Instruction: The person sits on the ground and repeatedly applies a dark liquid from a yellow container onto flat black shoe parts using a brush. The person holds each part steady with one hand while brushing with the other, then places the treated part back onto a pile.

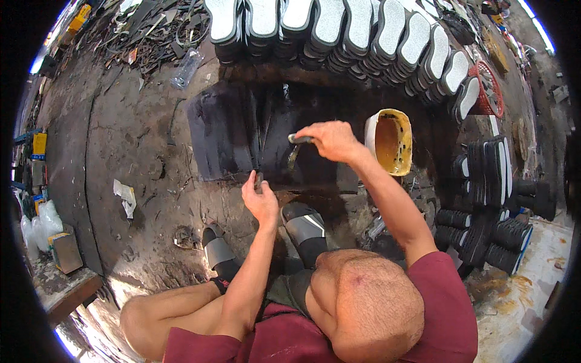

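Observation:
My right hand [331, 140] is closed around a brush [298, 139] with a greyish handle. Its yellowish, wet-looking end hangs over a large dark sheet [218, 133] spread on the floor. At the sheet's near edge, my left hand [260, 202] pinches a small dark piece [259, 179] between thumb and fingers; I cannot tell whether it is part of the sheet. Long creases or overlapping edges run down the sheet's middle to that spot. Right of my right hand stands a cut-open pale plastic container [370, 136], crusted yellow inside, holding amber liquid.
Stacks of sole-shaped pieces [330, 24] with pale speckled tops curve along the far side. More dark stacks [487, 172] stand at right beside a red basket [501, 100]. Scrap strips [163, 30] and a clear bottle [187, 68] lie far left. My sandalled feet [302, 224] are near the sheet.

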Tool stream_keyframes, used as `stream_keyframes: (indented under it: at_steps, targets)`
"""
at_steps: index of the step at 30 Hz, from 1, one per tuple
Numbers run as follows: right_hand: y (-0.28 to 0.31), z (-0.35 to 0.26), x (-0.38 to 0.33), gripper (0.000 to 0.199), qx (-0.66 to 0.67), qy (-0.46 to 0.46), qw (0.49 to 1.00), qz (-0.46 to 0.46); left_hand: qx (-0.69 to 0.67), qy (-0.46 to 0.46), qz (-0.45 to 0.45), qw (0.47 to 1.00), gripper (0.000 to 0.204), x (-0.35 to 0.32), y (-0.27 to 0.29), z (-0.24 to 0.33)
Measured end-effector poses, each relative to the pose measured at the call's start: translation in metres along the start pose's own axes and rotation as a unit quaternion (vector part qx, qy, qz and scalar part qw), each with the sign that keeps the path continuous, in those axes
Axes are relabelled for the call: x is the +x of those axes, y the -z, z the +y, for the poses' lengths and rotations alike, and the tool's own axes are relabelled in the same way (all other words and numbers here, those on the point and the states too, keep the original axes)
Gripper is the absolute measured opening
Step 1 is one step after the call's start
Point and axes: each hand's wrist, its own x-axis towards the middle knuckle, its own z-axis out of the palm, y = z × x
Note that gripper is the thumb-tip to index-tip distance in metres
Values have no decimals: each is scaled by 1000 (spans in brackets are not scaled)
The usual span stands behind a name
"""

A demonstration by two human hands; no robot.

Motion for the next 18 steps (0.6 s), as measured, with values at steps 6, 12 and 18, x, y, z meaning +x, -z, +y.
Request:
stream_keyframes:
  at_steps: [6,12,18]
  targets:
    - [-5,-59,-49,37,21,44,998,44,-56,29,-48,997,34,-6,3,-20]
    - [-35,-94,-100,41,-73,110,987,88,-141,116,-76,980,27,7,13,-5]
    - [-42,-89,-128,43,-74,83,986,121,-110,60,-57,991,37,11,-8,35]
